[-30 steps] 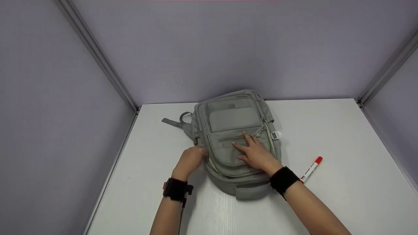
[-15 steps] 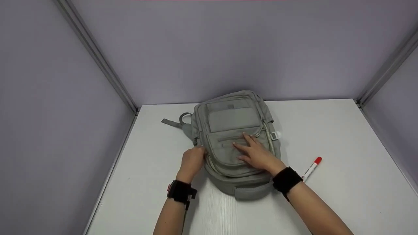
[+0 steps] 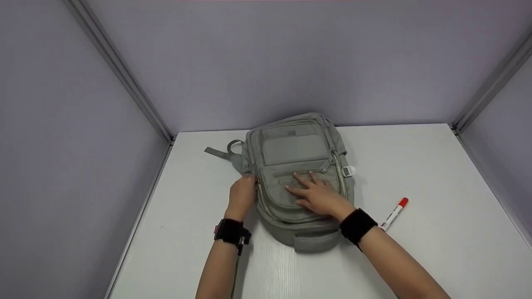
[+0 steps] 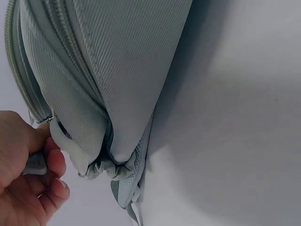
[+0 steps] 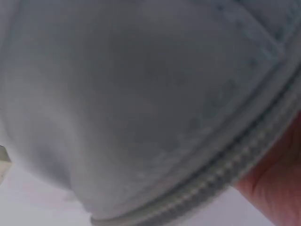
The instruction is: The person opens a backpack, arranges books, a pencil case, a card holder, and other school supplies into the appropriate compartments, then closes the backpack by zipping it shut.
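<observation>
A grey-green backpack (image 3: 296, 149) lies front side up on the white table, its top handle (image 3: 318, 243) toward the person. At its left edge my left hand (image 3: 243, 193) pinches a grey zipper pull (image 4: 35, 164) between thumb and fingers. The slider sits at the end of the curved zipper (image 4: 16, 70), close by the fingertips. My right hand (image 3: 319, 198) rests on the lower front panel with its fingers spread, just below a short pocket zipper. In the right wrist view, only part of that hand (image 5: 277, 183) shows past the zipper edge.
A white marker with a red cap (image 3: 394, 214) lies right of the backpack, near the right wrist. A loose strap (image 3: 218, 153) sticks out left, and a white buckle (image 3: 348, 171) hangs on the right side. Grey panels (image 3: 266, 62) enclose the table's back and sides.
My left hand has slid up along the backpack's left edge, away from the person, with the zipper pull. The right hand stays on the front panel, its fingers shifted slightly left.
</observation>
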The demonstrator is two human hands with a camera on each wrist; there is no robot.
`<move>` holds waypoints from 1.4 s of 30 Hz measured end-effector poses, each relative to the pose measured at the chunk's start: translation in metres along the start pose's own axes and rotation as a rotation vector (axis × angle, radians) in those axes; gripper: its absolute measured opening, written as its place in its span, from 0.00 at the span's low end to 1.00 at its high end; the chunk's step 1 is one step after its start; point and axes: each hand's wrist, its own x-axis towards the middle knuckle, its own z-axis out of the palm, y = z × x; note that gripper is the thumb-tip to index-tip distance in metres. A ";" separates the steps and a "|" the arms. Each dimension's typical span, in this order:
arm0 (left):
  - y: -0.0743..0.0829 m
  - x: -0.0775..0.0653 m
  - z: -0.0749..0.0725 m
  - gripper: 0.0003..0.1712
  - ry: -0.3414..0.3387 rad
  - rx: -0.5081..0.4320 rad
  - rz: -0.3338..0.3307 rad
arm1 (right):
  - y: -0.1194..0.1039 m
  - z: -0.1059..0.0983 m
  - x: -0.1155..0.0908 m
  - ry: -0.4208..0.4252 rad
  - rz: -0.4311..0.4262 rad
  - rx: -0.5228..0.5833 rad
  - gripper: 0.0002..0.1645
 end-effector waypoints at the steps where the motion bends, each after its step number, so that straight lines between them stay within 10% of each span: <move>1: -0.001 0.000 0.000 0.02 0.008 0.002 0.007 | -0.001 -0.001 0.002 -0.003 0.006 -0.005 0.31; 11: -0.001 -0.009 -0.012 0.05 -0.002 0.019 0.062 | -0.007 -0.002 0.019 -0.058 0.072 -0.051 0.31; 26: 0.016 -0.025 -0.034 0.13 -0.461 -0.216 0.175 | -0.006 -0.002 0.018 -0.072 0.108 -0.069 0.32; 42: 0.034 -0.040 -0.045 0.18 -0.607 -0.286 0.265 | -0.009 0.008 0.022 -0.019 0.096 -0.094 0.32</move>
